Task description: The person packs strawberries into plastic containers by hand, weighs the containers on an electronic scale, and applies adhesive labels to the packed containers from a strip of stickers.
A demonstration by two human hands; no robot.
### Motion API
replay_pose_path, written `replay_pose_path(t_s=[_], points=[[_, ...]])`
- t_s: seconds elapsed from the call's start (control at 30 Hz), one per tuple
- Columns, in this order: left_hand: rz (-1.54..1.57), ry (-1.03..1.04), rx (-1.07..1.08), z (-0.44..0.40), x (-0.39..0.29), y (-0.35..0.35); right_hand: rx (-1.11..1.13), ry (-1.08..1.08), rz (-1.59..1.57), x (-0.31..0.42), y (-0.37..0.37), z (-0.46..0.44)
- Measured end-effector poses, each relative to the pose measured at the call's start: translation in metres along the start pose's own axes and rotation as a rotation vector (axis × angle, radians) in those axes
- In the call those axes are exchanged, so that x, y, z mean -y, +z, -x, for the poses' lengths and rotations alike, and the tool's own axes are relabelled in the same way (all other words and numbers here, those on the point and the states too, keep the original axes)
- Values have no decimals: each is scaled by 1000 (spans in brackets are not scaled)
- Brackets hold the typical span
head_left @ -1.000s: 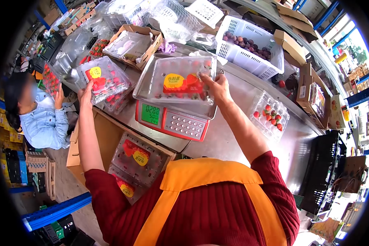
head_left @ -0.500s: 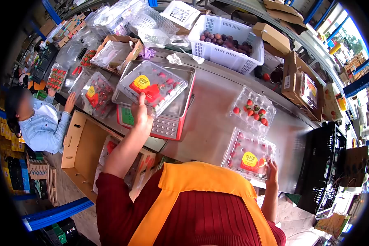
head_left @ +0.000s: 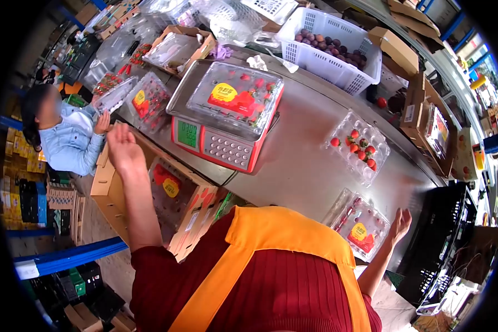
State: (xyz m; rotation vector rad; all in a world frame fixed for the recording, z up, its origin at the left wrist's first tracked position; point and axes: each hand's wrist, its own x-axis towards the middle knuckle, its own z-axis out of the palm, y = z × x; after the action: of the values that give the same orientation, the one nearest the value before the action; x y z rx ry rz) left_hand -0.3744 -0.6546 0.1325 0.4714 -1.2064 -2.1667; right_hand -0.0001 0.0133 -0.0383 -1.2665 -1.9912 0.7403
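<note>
A closed clear box of strawberries (head_left: 233, 94) with a red and yellow label rests on the metal tray of a red scale (head_left: 218, 145). My left hand (head_left: 126, 146) is raised over the edge of a cardboard box (head_left: 109, 182), fingers apart and nothing in it. At the right, my right hand (head_left: 400, 222) is open beside another labelled box of strawberries (head_left: 361, 228), apart from it. Further back lies an open clear tray with several strawberries (head_left: 361, 148). A labelled strawberry box (head_left: 149, 101) stands left of the scale.
Across the metal table (head_left: 301, 160) stands a white crate of dark round fruit (head_left: 329, 52). Cardboard boxes (head_left: 426, 119) and a black crate (head_left: 440, 238) are at the right. A co-worker (head_left: 66, 130) in light blue holds a strawberry tray at the left.
My left hand has let go of the box, now on the scale, and moved left. My right hand has moved away from the right-hand box. The co-worker's hands are now at a tray.
</note>
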Motion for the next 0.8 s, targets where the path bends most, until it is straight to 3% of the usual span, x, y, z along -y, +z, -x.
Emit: replay_pose_path(t_s=[0.07,0.2,0.33,0.4,0.5,0.53,0.57,0.6,0.63,0.67,0.7,0.73,0.77,0.8], points=[[5,171,80,10,-37,16,213,-30,-288,57,50,-6],[-14,317,111,-6,-35,11,830,-95,-523,217,146,41],[-357,324,279,-29,17,34,1139,-121,-434,317,225,97],[-554,207,553,-50,62,39,1157,-108,-361,346,261,114],[-883,124,738,-87,151,31,1109,-95,-245,383,283,132],[-945,120,816,-101,178,31,891,-241,-331,352,331,137],[-982,45,879,-94,171,41,1036,-281,-372,381,304,138],[-1005,-35,986,-78,165,51,940,-293,-222,385,305,141],[-1075,52,954,-81,180,54,767,-483,-163,384,307,148],[-1039,4,998,-78,183,61,727,-410,-228,371,323,152],[-1020,-184,1036,-95,188,64,845,-287,-254,395,274,149],[-1038,-48,945,-83,179,69,586,-321,-218,367,308,161],[-950,20,846,-63,165,78,606,-225,-376,356,296,159],[-813,-43,1043,-51,147,89,636,-148,-550,350,280,154]])
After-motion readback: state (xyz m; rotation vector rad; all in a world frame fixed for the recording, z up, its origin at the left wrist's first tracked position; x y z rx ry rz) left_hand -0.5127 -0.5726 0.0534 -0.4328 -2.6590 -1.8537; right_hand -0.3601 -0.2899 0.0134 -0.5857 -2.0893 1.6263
